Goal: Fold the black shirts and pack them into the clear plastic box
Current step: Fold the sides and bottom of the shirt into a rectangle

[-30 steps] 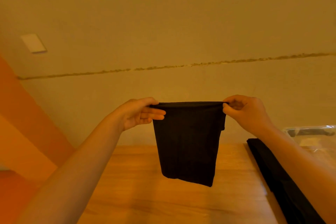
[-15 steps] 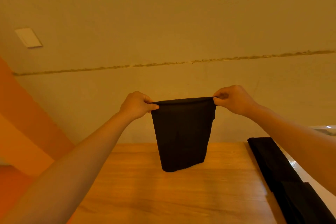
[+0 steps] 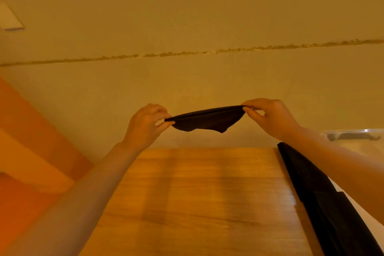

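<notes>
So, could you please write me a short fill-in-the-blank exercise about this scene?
1. Both hands, left hand and right hand, pinch the top edge of the black ____.
2. The held shirt hangs above the wooden ____.
3. More black fabric lies along the table's ____ edge.
4. The clear box shows at the far ____.

Missing words: shirt; table; right; right

Dim, warm orange-yellow cast throughout. Soft overall blur. Wide-angle bending at frame edges. Faint glare on table (image 3: 187, 193), lower centre.
</notes>
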Action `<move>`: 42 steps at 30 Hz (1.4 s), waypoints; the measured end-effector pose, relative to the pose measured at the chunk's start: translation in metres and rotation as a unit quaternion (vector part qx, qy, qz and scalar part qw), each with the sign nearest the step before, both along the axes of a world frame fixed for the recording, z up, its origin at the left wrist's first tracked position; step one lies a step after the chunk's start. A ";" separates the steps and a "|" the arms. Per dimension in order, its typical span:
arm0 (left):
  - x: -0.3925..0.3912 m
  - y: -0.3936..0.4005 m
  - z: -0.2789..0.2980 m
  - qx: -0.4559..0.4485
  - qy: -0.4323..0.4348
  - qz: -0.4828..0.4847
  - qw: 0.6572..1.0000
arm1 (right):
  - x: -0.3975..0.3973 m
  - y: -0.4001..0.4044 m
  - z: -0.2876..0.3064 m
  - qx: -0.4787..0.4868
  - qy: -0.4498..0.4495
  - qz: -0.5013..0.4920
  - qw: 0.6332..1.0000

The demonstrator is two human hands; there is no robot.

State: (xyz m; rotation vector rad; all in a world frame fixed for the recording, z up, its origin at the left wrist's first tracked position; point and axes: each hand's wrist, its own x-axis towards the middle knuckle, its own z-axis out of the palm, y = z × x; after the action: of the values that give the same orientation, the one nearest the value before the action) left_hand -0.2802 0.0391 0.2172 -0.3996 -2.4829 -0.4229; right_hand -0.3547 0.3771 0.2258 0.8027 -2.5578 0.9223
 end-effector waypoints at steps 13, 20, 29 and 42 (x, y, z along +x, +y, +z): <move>0.153 0.035 -0.211 -0.219 -0.198 -0.126 0.947 | 0.156 0.055 -0.232 0.295 -0.040 0.199 0.934; 0.188 0.039 -0.234 -0.192 -0.165 -0.100 0.962 | 0.185 0.052 -0.237 0.263 -0.014 0.161 0.951; 0.204 0.061 -0.235 -0.081 -0.153 -0.042 0.984 | 0.206 0.037 -0.229 0.211 -0.041 0.099 0.972; 0.164 0.092 -0.263 -0.098 -0.346 -0.012 0.933 | 0.189 -0.019 -0.270 0.357 -0.113 0.104 0.921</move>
State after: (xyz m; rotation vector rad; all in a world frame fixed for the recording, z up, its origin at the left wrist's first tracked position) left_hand -0.1158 0.1314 -0.0460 -0.4088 -3.2289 -0.3692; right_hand -0.1660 0.3582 -0.0441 1.2329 -3.0900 0.0832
